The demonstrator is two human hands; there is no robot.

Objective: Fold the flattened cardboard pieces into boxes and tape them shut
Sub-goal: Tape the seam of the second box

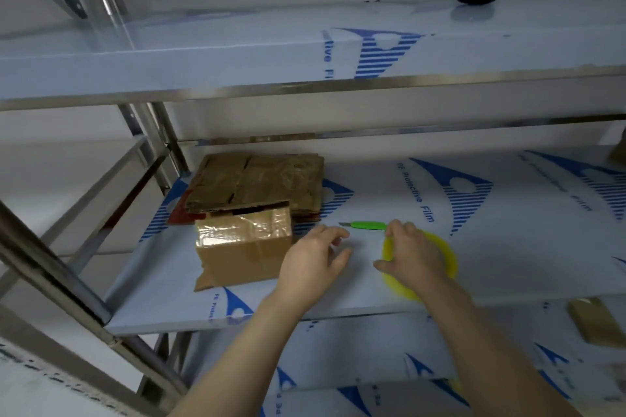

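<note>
1. Steel shelving rack (101, 298), its boards wrapped in white protective film with blue print; middle shelf (508, 230) carrying the work.
2. Both bare forearms stretched forward from the lower edge over that shelf.
3. Stack of flattened cardboard (257, 179) at the back left, well beyond either hand.
4. Taped box (244, 247) just in front of the stack, closed, glossy tape across its top, just left of the left hand.
5. Left hand (315, 257) palm down, fingers loosely curved, holding nothing, near the box's right side.
6. Right hand (413, 254) palm down on the yellow tape roll (447, 257), fingers bent over its rim, gripping it, thumb spread leftward.
7. Green cutter (367, 225) flat on the shelf, just beyond both hands' fingertips.
</note>
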